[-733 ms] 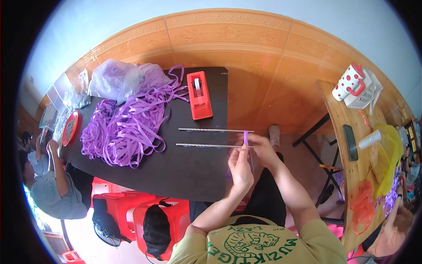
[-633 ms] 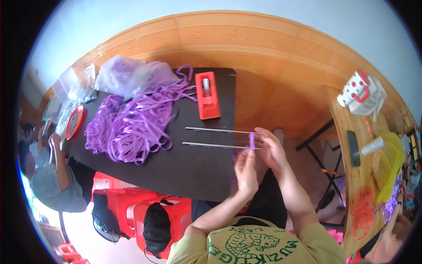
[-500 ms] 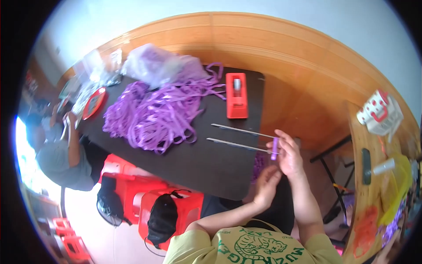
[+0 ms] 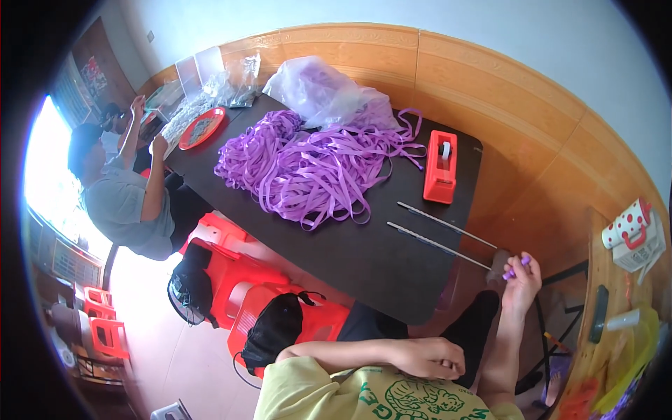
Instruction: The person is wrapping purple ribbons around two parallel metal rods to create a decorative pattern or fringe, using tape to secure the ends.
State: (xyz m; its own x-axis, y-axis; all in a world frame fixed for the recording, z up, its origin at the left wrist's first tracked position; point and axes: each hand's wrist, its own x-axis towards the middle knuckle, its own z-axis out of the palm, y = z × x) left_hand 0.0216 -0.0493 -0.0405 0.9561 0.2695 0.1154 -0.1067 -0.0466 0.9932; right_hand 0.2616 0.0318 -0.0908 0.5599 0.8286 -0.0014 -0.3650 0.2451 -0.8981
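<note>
My right hand (image 4: 521,285), off the table's right end, has its fingers closed on a small purple ribbon loop (image 4: 516,268), just beyond the ends of two thin metal rods. The farther rod (image 4: 448,225) and the nearer rod (image 4: 439,245) lie side by side over the dark table (image 4: 357,262) and jut past its edge. Low over my lap, my left hand (image 4: 435,358) is curled with the knuckles up; its palm is hidden. A big tangled heap of purple ribbon (image 4: 315,171) covers the table's middle, left of a red tape dispenser (image 4: 440,168).
A translucent plastic bag (image 4: 311,87) sits behind the heap. On the left, a person (image 4: 133,196) works near a red plate (image 4: 203,128). Red stools (image 4: 245,276) with black bags stand along the near side. A wooden bench (image 4: 595,245) at right bears a spotted cup (image 4: 626,224).
The purple loop that crossed the rods' near ends is now off them in my right hand. My left hand has drawn back to my lap. The view has shifted, placing the table farther right.
</note>
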